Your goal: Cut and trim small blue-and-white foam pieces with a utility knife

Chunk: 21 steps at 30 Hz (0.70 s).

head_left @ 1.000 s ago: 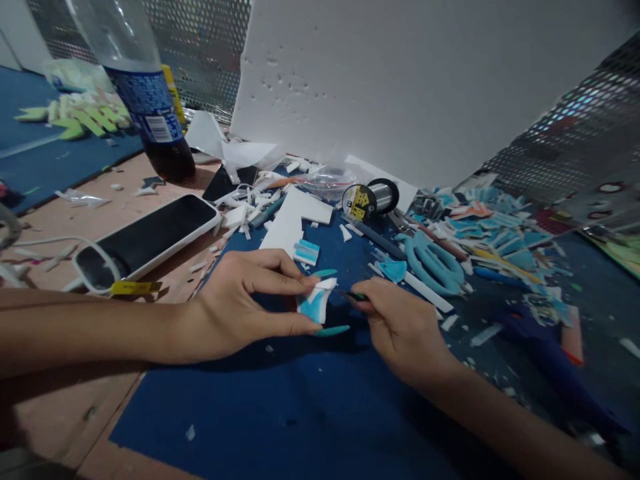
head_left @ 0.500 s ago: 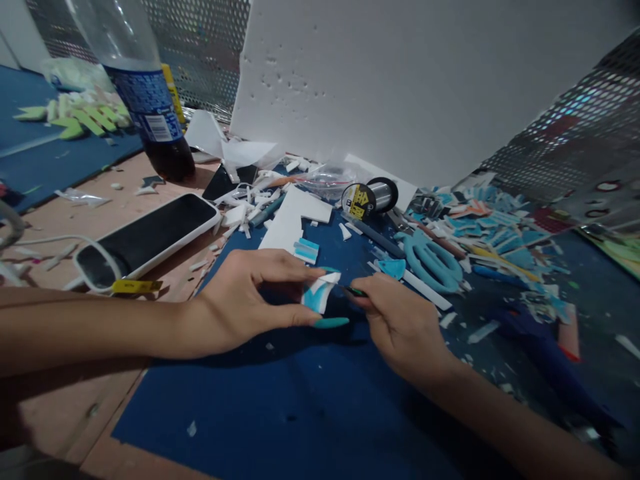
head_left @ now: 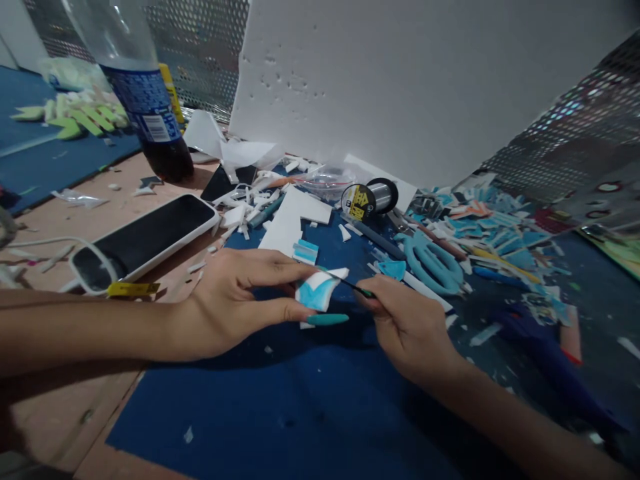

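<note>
My left hand (head_left: pixel 240 303), with long teal nails, pinches a small blue-and-white foam piece (head_left: pixel 319 291) between thumb and fingers. Closed around the handle end of a thin dark tool (head_left: pixel 356 287), my right hand (head_left: pixel 410 320) sits to the right of it. The tool's slim shaft reaches to the piece's upper edge; its exact kind is unclear. Below lies a dark blue cutting mat (head_left: pixel 260 413). Just beyond my left fingers are another blue-and-white piece (head_left: pixel 305 251) and a white foam sheet (head_left: pixel 285 223).
Light-blue scissors (head_left: pixel 434 263), a wire spool (head_left: pixel 367 199) and a heap of blue and white scraps (head_left: pixel 510 227) lie ahead and right. A dark blue tool (head_left: pixel 555 360) is at right. On the left stand a cola bottle (head_left: pixel 145 113) and a white-edged device (head_left: pixel 150 237).
The tool's shaft now extends over the foam piece's upper edge, where before its tip was just right of it. The piece has turned slightly, and my right hand has shifted a little right.
</note>
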### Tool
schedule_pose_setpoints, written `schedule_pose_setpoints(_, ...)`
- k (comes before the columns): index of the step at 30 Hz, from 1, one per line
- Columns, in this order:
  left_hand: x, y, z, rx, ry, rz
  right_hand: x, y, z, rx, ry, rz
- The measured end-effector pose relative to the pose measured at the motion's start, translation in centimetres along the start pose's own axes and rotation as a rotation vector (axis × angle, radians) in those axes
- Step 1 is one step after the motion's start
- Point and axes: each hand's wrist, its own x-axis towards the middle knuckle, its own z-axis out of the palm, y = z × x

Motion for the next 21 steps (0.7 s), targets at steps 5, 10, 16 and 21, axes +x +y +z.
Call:
schedule_pose_setpoints(5,0.04,0.03,-0.25,0.092,0.009,0.038,-0.07,0.22,-0.17,0.037,-0.02,0.037)
schedule_pose_setpoints(10,0.19,0.01,-0.33,0.151,-0.084,0.143,0.01,0.21,-0.03,0.061,-0.047,0.025)
schedule_pose_setpoints(16,0.33,0.24,-0.38,0.291,-0.135,0.27,0.12,-0.13,-0.13,0.057,-0.074,-0.007)
schedule_pose_setpoints(21,0.23,0.25,-0.21,0.279,-0.156,0.202,0.05,-0.46,0.15,0.02,-0.045,-0.018)
